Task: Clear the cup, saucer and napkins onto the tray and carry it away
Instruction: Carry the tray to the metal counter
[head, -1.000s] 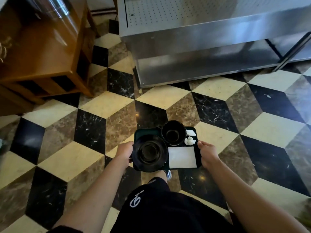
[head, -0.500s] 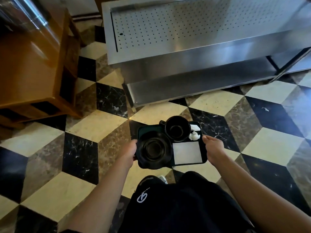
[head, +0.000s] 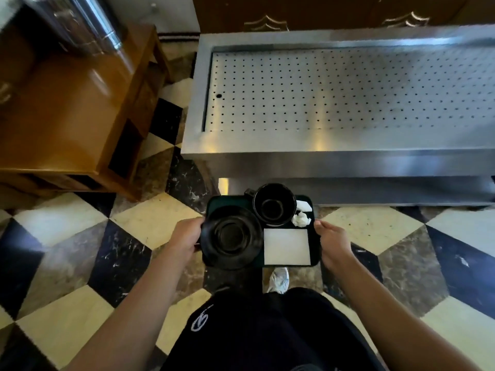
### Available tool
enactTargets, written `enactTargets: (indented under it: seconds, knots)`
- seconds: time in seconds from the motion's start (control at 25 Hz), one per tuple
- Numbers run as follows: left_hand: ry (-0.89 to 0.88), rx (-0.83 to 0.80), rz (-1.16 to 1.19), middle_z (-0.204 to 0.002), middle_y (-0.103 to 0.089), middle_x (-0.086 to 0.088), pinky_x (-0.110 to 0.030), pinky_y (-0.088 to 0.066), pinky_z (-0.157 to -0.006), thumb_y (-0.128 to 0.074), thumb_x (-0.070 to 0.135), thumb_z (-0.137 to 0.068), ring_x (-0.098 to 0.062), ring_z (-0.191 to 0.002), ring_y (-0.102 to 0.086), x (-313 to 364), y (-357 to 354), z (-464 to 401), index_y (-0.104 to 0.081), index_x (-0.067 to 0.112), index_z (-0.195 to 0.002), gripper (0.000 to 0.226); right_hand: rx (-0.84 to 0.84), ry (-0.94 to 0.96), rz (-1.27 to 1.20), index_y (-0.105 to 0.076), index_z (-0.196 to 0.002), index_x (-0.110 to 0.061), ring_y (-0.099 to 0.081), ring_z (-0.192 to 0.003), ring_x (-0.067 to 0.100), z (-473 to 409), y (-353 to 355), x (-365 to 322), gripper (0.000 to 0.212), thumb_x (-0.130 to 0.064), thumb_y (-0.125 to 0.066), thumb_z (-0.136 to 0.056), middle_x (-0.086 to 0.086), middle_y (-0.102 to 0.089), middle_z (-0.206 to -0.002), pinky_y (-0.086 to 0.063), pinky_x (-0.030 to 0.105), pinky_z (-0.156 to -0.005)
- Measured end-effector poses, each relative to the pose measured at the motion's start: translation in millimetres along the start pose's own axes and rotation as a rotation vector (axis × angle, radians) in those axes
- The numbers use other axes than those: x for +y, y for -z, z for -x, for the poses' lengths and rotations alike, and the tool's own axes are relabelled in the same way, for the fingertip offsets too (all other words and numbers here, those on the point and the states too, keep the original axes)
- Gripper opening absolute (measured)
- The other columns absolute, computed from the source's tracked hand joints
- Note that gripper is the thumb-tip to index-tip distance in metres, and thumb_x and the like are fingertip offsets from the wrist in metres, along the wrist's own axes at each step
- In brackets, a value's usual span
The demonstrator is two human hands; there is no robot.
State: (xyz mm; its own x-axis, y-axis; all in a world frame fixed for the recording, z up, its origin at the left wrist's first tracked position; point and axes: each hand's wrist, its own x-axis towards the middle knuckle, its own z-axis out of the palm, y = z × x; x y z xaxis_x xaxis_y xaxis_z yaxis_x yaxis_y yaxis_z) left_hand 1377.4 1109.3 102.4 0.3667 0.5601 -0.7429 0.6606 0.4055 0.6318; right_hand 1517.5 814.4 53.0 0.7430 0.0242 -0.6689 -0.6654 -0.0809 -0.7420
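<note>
the steel counter (head: 348, 103) with the perforated top has come much nearer than a moment ago, and the dark green tray (head: 227, 200) is now just in front of its edge, carried above the checkered floor (head: 80, 236). the left hand (head: 184, 236) and the right hand (head: 334, 243) are closed on the tray's two short sides. on it the black saucer (head: 231, 236) sits at the left, the black cup (head: 273, 204) behind it, a flat white napkin (head: 286, 246) at the right and a crumpled napkin (head: 301, 219) beside the cup.

Single head-worn view (wide-angle, edges bowed), looking steeply down and forward past both forearms onto the tiled floor (head: 80, 311), near the tray (head: 227, 200), facing the steel bench (head: 334, 167).
</note>
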Motion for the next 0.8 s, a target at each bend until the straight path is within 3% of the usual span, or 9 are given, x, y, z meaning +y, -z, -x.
enactTargets:
  seconds: [0.16, 0.32, 0.48, 0.64, 0.72, 0.8]
  knots:
    - [-0.019, 0.074, 0.061, -0.089, -0.076, -0.014, -0.044, -0.056, -0.08, -0.059, 0.02, -0.097, -0.035, -0.09, -0.07, 67.1, -26.0, -23.4, -0.075, 0.006, -0.092, 0.021, -0.055, 0.028, 0.055, -0.078, -0.102, -0.009, -0.076, -0.1, 0.03, -59.4, -20.1, -57.2, 0.018, -0.013, -0.061, -0.1, 0.012, -0.08, -0.105, -0.058, 0.052, -0.097]
    - [-0.032, 0.062, 0.096, -0.103, -0.076, -0.018, -0.052, -0.056, -0.093, -0.057, 0.02, -0.1, -0.038, -0.099, -0.07, 119.9, -41.8, -55.2, -0.074, 0.008, -0.097, 0.021, -0.022, 0.045, 0.012, -0.078, -0.109, -0.006, -0.075, -0.102, 0.03, -103.2, -45.3, -106.4, 0.018, -0.014, -0.067, -0.096, 0.011, -0.08, -0.103, -0.058, 0.052, -0.097]
    - [-0.052, 0.021, 0.088, -0.088, -0.075, -0.012, -0.04, -0.054, -0.075, -0.054, 0.021, -0.102, -0.032, -0.087, -0.069, 180.0, -51.7, -111.9, -0.074, 0.009, -0.093, 0.025, 0.031, 0.061, -0.005, -0.076, -0.111, -0.005, -0.074, -0.101, 0.029, -144.8, -83.5, -152.8, 0.018, -0.012, -0.066, -0.097, 0.01, -0.078, -0.104, -0.059, 0.045, -0.095]
    - [-0.063, -0.03, 0.068, -0.089, -0.072, -0.013, -0.036, -0.05, -0.071, -0.053, 0.028, -0.101, -0.03, -0.083, -0.066, 234.3, -60.6, -175.2, -0.073, 0.008, -0.098, 0.028, 0.086, 0.078, -0.022, -0.077, -0.102, -0.012, -0.072, -0.087, 0.02, -181.6, -126.4, -193.6, 0.014, -0.012, -0.063, -0.1, 0.002, -0.077, -0.094, -0.058, 0.032, -0.077]
    - [-0.02, -0.071, 0.057, -0.097, -0.075, -0.015, -0.04, -0.056, -0.079, -0.054, 0.032, -0.1, -0.032, -0.093, -0.069, 259.2, -62.2, -202.1, -0.072, 0.01, -0.102, 0.029, 0.105, 0.073, 0.0, -0.077, -0.092, -0.017, -0.071, -0.086, 0.018, -196.4, -147.2, -212.5, 0.019, -0.01, -0.061, -0.1, 0.001, -0.076, -0.093, -0.058, 0.033, -0.08]
    - [-0.01, -0.107, 0.062, -0.101, -0.074, -0.015, -0.042, -0.056, -0.088, -0.051, 0.035, -0.101, -0.031, -0.098, -0.069, 285.6, -67.4, -230.7, -0.07, 0.011, -0.106, 0.031, 0.127, 0.063, 0.003, -0.077, -0.096, -0.012, -0.07, -0.089, 0.019, -218.7, -167.1, -231.2, 0.018, -0.008, -0.06, -0.101, 0.004, -0.075, -0.096, -0.057, 0.037, -0.09]
